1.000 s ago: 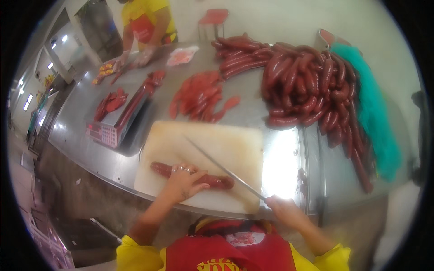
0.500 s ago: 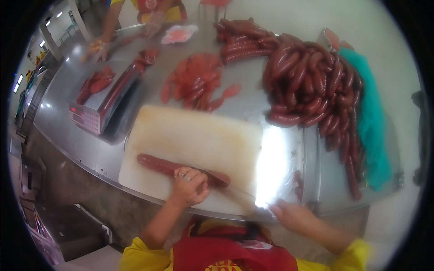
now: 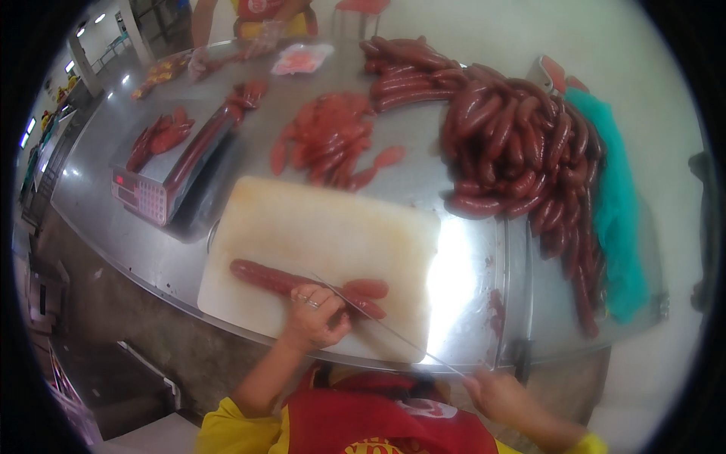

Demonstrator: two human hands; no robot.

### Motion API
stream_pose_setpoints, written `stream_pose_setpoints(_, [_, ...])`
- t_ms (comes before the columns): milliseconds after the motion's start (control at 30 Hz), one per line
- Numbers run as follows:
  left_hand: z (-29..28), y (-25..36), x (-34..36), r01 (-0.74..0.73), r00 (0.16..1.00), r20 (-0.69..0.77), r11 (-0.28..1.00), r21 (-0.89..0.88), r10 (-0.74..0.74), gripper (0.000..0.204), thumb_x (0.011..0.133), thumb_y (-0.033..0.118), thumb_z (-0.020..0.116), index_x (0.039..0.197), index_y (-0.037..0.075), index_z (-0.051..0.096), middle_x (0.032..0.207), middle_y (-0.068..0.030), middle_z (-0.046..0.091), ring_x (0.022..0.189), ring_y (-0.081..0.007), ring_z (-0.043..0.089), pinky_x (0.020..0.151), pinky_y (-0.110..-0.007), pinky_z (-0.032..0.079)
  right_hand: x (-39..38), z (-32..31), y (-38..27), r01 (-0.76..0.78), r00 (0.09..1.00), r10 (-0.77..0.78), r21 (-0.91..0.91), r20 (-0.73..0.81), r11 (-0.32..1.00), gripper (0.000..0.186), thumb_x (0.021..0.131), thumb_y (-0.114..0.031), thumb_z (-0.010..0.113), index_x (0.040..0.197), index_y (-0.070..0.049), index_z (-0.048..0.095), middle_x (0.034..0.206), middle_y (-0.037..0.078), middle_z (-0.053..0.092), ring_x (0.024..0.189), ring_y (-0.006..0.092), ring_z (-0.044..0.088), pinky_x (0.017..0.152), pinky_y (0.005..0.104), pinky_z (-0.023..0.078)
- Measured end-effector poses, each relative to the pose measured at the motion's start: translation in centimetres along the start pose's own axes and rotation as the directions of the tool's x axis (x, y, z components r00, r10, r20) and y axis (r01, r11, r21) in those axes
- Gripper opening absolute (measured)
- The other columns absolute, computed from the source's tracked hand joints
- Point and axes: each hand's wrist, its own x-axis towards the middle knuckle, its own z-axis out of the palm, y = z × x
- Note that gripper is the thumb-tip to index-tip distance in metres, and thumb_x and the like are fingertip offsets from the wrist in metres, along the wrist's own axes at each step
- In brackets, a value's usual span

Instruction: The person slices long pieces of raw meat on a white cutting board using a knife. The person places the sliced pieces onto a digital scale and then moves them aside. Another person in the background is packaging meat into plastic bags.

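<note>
A long dark-red sausage (image 3: 261,275) lies across the white cutting board (image 3: 325,219). Curled over its middle, my left hand (image 3: 316,316) presses it to the board. My right hand (image 3: 503,397), beyond the board's right corner, is closed around the knife's end; its fingers hide the handle. The long thin knife (image 3: 401,333) slants up and left from there, its blade crossing the sausage just right of my left fingers. One cut slice (image 3: 367,287) rests at the far side of the sausage's right end.
A pile of sliced pieces (image 3: 325,136) lies beyond the board. At right stands a heap of whole sausages (image 3: 514,136) beside a green cloth (image 3: 616,212). A scale (image 3: 144,198) holds sausage at left. Another person's hands (image 3: 265,38) work across the steel table.
The knife has drawn back toward me and right with my right hand. A slice now lies apart from the sausage's right end. My left hand stays nearly in place.
</note>
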Motion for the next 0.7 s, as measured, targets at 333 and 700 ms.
stream_pose_setpoints(333, [-1.3,-0.6,-0.1,-0.017,1.0,0.009,0.998,0.063,0.017,0.025,0.062,0.019,0.073,0.083,0.015,0.06,0.09,-0.0022,0.057,0.09,-0.0226,0.052,0.079,-0.038,0.036,8.8,2.6,-5.0,0.309,0.927,-0.287,0.06,-0.241,0.949,0.047,0.098,-0.045,0.042,0.088,0.0,0.054,0.066,0.026,0.06,0.064,0.0462,0.061,0.058,0.0536,0.048])
stream_pose_setpoints(700, [-1.1,-1.5,-0.6,-0.04,0.999,0.029,0.999,0.007,0.04,0.028,0.06,0.017,0.074,0.083,0.015,0.059,0.089,-0.0026,0.054,0.087,-0.0238,0.051,0.078,-0.038,0.035,11.7,4.0,-7.8,0.38,0.902,-0.342,0.104,-0.264,0.919,0.048,0.098,-0.044,0.041,0.09,0.001,0.054,0.067,0.027,0.06,0.066,0.0466,0.061,0.06,0.0538,0.047])
